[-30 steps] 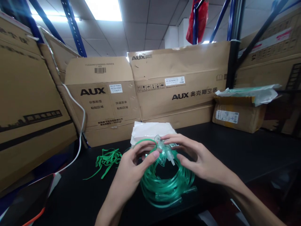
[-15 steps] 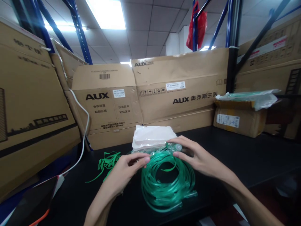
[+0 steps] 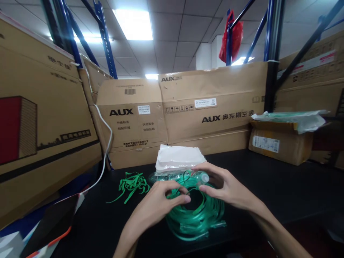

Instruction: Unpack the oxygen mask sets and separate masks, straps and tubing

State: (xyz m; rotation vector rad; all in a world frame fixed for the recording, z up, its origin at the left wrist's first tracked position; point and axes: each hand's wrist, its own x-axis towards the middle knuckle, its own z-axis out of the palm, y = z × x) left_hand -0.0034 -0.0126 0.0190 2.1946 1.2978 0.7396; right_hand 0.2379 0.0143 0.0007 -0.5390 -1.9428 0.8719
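Observation:
A coil of clear green tubing lies on the black tabletop, with clear connector ends at its lower right. My left hand reaches over the coil's upper left, thumb and fingertips close together on a thin green strap; the exact contact is partly hidden. On the other side, my right hand is curved with thumb and fingers apart. Between them sits a clear plastic piece with a round white end, at the top of the coil. Whether the right fingers press on it cannot be made out.
Behind the coil lies a white packet. A tangle of green straps is to the left, and a phone with a white cable lies farther left. Cardboard panels line the back; a small carton stands at right.
The view has shifted, so the scene sits farther right. My left hand has moved right and over the coil, its fingertips drawing closer together. My right hand stays beside the clear piece.

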